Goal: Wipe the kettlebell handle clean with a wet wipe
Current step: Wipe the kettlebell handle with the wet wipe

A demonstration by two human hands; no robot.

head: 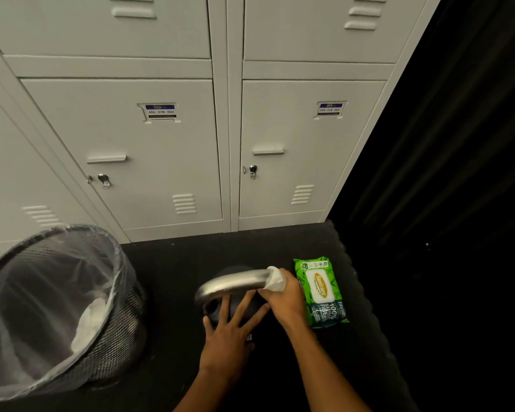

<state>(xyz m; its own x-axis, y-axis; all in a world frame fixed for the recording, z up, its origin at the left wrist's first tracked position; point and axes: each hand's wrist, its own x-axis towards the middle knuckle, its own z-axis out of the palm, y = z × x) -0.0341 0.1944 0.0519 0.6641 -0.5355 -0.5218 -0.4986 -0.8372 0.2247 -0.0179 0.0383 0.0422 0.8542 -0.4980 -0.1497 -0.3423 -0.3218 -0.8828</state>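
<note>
A black kettlebell (235, 310) sits on the dark floor (167, 292) in front of grey lockers (167, 144). The right hand (286, 295) is clenched round a white wet wipe (275, 279), pressing it onto the right end of the steel handle (235, 283). The left hand (229, 337) lies flat, fingers spread, on the kettlebell's body, gripping nothing. A green wipes pack (321, 292) lies just right; a lined mesh bin (57, 307) stands left.
</note>
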